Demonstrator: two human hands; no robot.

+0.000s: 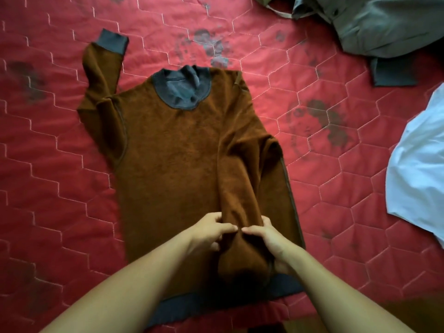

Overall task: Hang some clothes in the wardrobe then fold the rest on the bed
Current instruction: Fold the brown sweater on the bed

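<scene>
A brown sweater (pixel 173 150) with grey collar, cuffs and hem lies flat on the red quilted bed (pixel 48 164), collar pointing away from me. Its left sleeve (pixel 103 66) bends upward, the grey cuff at the top. The right sleeve (pixel 242 188) is folded down over the body toward the hem. My left hand (pixel 211 231) and my right hand (pixel 269 239) meet at the lower part of that folded sleeve, fingers curled and pinching the brown fabric from either side.
A grey-green garment (pixel 384 25) lies crumpled at the top right of the bed. A white garment (pixel 420 169) lies at the right edge. Dark faded print patches mark the quilt.
</scene>
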